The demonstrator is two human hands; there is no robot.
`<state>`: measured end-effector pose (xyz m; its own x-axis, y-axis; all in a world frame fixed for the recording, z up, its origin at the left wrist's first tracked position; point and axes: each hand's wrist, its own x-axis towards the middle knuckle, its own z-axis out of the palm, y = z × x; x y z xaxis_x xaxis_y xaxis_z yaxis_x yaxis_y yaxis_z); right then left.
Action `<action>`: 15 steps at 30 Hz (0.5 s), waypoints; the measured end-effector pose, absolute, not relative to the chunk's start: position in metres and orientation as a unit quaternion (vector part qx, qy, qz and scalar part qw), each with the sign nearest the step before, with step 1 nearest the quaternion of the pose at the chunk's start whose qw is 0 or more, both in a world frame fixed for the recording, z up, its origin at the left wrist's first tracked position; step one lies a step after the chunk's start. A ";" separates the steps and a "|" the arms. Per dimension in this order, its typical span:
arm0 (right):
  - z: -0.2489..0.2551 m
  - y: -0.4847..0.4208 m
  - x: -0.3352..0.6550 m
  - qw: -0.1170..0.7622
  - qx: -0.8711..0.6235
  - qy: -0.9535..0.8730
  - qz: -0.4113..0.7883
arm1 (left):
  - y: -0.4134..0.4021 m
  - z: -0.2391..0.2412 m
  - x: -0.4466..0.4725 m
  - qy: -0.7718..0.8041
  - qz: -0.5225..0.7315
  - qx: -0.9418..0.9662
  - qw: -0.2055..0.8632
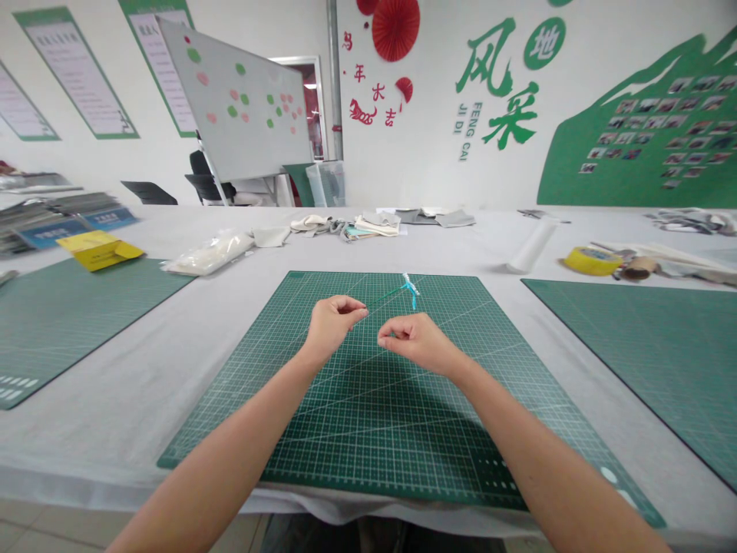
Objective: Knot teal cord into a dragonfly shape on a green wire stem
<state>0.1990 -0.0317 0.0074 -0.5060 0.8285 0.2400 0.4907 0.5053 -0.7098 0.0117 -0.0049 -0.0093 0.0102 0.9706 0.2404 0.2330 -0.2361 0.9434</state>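
Bare forearms (242,434); left fingers (355,314) pinch a blue-tipped green stem (391,293), right fingers (392,343) closed

Just a narrow gap here between the left hand (334,322) and the right hand (423,342)! Beyond it, a thin green stem (391,294) with its blue-and-white tip (411,287) bars the way forward. Nearer, wide room over the cutting mat (357,430), forearms flanking both sides. Past the mat, a strip of table (334,257) runs open, then fabric scraps (377,223) block.
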 end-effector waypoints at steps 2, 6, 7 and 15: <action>0.008 -0.033 0.198 0.296 -0.400 -0.820 0.283 | -0.004 -0.011 0.011 0.501 0.491 0.619 0.354; 0.007 -0.035 0.197 0.312 -0.397 -0.820 0.270 | -0.003 -0.013 0.009 0.510 0.465 0.665 0.285; 0.008 -0.036 0.196 0.316 -0.396 -0.819 0.270 | -0.003 -0.013 0.009 0.512 0.459 0.676 0.265; 0.012 -0.040 0.195 0.341 -0.399 -0.815 0.247 | -0.012 -0.013 0.014 0.515 0.410 0.735 0.163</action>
